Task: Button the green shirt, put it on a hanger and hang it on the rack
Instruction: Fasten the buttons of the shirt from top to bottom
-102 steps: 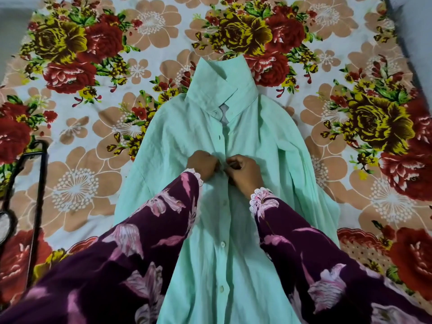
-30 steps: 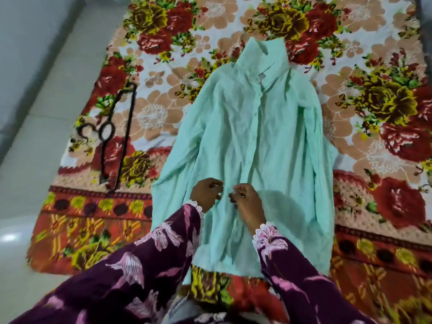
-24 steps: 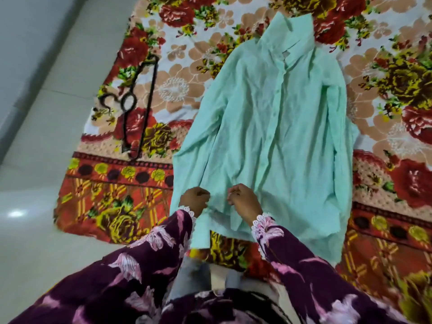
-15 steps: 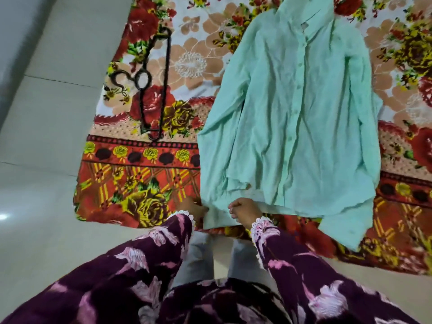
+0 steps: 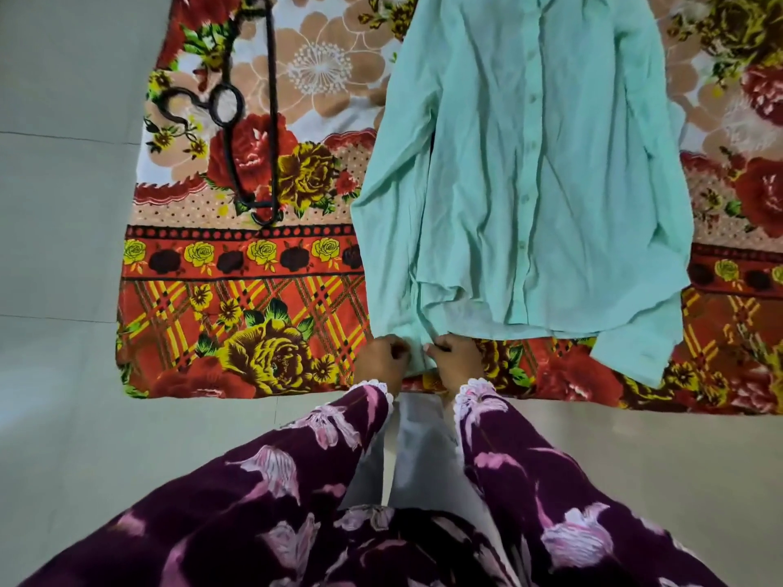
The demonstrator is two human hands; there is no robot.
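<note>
Shirt [image 5: 529, 171] first: it lies face up and flat on the floral blanket [image 5: 237, 298] on the floor, hem toward you, collar end running out of view at the top. Use the shirt as your landmark throughout.

Nearest you, at the shirt's hem corner on the left, both your hands are closed on cloth. Your left hand [image 5: 383, 362] pinches the end of the sleeve or hem edge, and your right hand [image 5: 455, 360] holds the fabric just beside it; each grip is narrow, fingers curled onto thin green cloth. Which layer each one has, you cannot tell from here.

Further up the shirt, the placket runs along the middle with small buttons [image 5: 525, 199] showing in a line; it looks closed along the part in view, so the buttoning seems done or nearly so.

Judge the cloth as light, soft and limp. It creases freely, will slump and fold on itself when lifted, and gives you no stiff edge. Hold it at the shoulders or collar when you lift, not at the hem, so the front hangs straight.

Left of the shirt, well apart from it and level with its upper half, the black hanger [image 5: 271, 120] lies on the blanket. It looks thin and rigid; take it by the hook end.
</note>
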